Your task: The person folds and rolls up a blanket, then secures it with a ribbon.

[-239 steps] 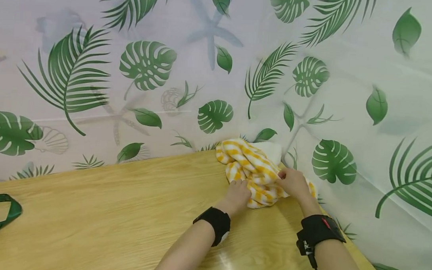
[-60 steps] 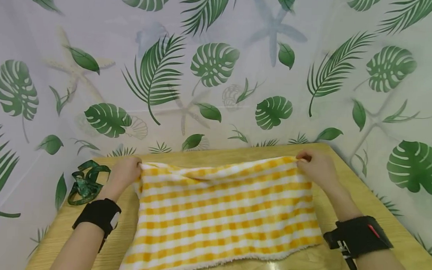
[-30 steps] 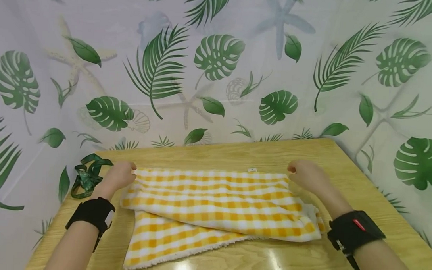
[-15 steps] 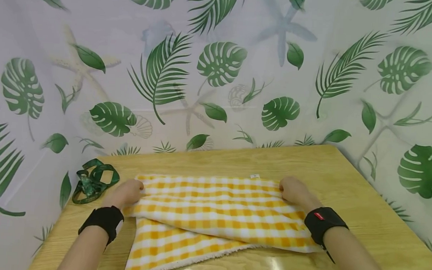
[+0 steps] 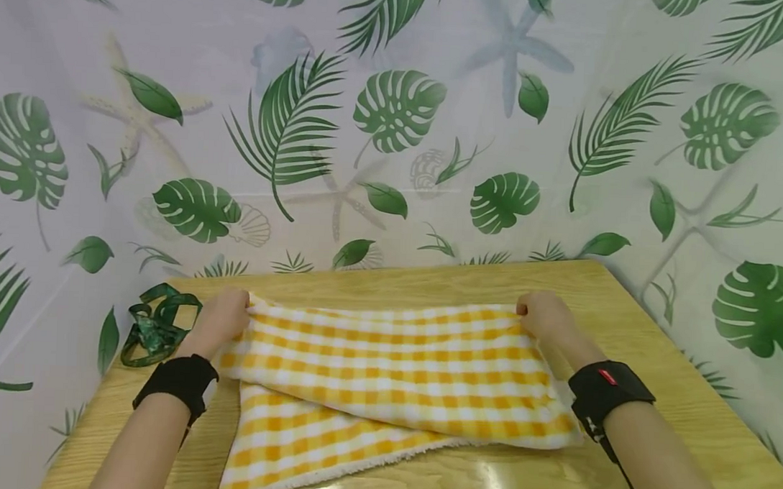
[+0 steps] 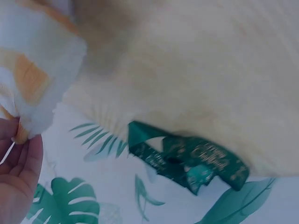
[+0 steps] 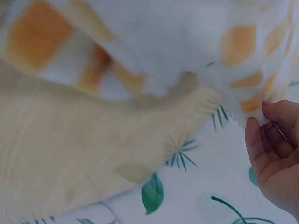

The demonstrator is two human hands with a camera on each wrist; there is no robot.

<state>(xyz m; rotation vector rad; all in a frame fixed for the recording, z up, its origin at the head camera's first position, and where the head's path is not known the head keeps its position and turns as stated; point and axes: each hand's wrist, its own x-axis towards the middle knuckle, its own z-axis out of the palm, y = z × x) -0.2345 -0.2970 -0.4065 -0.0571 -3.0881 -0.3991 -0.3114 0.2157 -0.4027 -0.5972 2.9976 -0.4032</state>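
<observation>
A yellow-and-white checked towel (image 5: 394,367) with a fringed pale edge spreads between both hands in the head view, its far edge lifted. Its lower layer lies on the table, and a folded layer covers part of it. My left hand (image 5: 223,314) pinches the far left corner; in the left wrist view thumb and fingers (image 6: 29,161) meet on the cloth. The far right corner is pinched by my right hand (image 5: 547,322), and the right wrist view shows thumb and fingertips (image 7: 256,135) closed on it.
A green printed ribbon bundle (image 5: 158,330) lies at the table's left edge, close beyond the left hand. The wooden table (image 5: 645,397) meets leaf-patterned wall sheeting (image 5: 395,129) at the back and on both sides.
Eight seconds ago the towel was crumpled in the right corner; then it was spread and laid down. Since half a second ago, both hands have raised its far edge.
</observation>
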